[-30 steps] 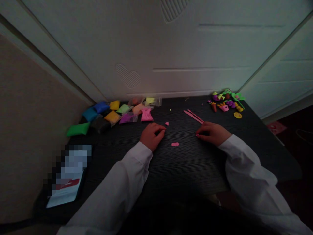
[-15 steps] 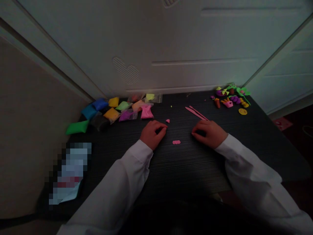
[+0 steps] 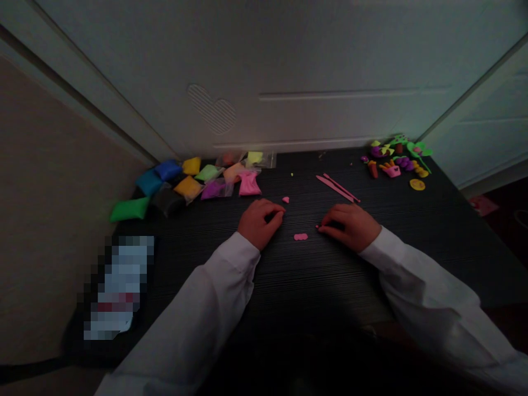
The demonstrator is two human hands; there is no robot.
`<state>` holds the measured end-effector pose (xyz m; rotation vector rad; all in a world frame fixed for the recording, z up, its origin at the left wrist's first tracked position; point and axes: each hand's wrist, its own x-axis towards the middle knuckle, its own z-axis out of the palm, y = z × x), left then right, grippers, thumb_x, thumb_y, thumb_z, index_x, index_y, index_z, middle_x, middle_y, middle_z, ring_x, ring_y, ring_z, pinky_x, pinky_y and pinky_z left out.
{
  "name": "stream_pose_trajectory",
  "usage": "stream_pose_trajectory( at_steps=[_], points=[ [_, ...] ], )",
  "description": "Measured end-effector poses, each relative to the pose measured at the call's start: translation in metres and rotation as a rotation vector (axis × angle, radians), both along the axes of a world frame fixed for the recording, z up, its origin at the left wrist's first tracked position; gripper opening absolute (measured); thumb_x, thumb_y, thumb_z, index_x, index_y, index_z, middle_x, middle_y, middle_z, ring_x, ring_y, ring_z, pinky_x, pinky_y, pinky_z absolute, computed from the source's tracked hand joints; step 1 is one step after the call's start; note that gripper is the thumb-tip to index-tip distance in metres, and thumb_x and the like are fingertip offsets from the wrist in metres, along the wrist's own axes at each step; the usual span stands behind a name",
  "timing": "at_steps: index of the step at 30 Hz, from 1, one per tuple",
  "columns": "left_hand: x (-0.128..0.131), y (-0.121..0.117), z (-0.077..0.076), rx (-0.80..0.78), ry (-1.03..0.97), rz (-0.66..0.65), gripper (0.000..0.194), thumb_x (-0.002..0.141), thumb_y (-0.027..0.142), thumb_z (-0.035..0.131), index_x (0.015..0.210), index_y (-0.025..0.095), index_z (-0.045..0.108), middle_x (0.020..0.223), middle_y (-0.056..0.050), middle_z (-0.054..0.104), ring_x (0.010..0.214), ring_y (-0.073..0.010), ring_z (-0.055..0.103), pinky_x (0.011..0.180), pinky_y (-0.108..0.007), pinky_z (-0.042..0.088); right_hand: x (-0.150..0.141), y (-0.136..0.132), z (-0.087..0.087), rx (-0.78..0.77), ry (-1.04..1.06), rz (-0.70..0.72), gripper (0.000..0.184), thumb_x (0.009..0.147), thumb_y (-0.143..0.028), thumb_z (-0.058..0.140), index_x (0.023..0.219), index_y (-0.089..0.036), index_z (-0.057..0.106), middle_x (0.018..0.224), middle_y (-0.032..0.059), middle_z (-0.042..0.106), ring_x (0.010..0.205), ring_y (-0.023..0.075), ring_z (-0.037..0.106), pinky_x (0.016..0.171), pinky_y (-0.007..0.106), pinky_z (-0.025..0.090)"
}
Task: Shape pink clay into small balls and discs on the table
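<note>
My right hand [image 3: 350, 226] rests on the dark table with thumb and fingers pinched on a small piece of pink clay [image 3: 317, 226], which shows at the fingertips. To its left lies a flat pink clay strip [image 3: 301, 237] with a wavy edge, between the two hands. My left hand [image 3: 259, 223] is closed in a loose pinch; whatever its fingertips hold, if anything, cannot be made out. Just beyond those fingertips sits a small pink clay lump [image 3: 286, 199]. Two thin pink modelling tools [image 3: 336, 188] lie behind my right hand.
Bags of coloured clay [image 3: 190, 188] crowd the back left, with an open pink clay packet [image 3: 249, 183] nearest. Small clay figures [image 3: 391, 165] and a yellow disc [image 3: 417, 184] occupy the back right. A blurred-out package [image 3: 124, 280] lies left. A white panelled door [image 3: 309, 121] stands behind.
My right hand has shifted slightly left toward the pink strip, and the small pink piece now shows at its fingertips. My left hand keeps its pose. The view has tilted slightly.
</note>
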<state>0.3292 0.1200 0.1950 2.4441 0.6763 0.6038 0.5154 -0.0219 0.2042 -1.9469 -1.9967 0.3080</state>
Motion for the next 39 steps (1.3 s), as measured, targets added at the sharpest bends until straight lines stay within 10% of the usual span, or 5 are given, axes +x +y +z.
stream_pose_trajectory(
  at_steps=[39],
  points=[
    [0.000,-0.003,0.006,-0.025,0.040,0.034,0.019,0.075,0.026,0.046,0.081,0.018,0.061,0.082,-0.001,0.060,0.079,-0.0127,0.053,0.076,-0.029,0.041,-0.024,-0.037,-0.002,0.083,-0.364,0.131,0.035,0.075,-0.030,0.044,0.108,-0.021,0.053,0.072,0.0038,0.059,0.066,0.0157,0.045,0.072,0.040,0.025]
  ],
)
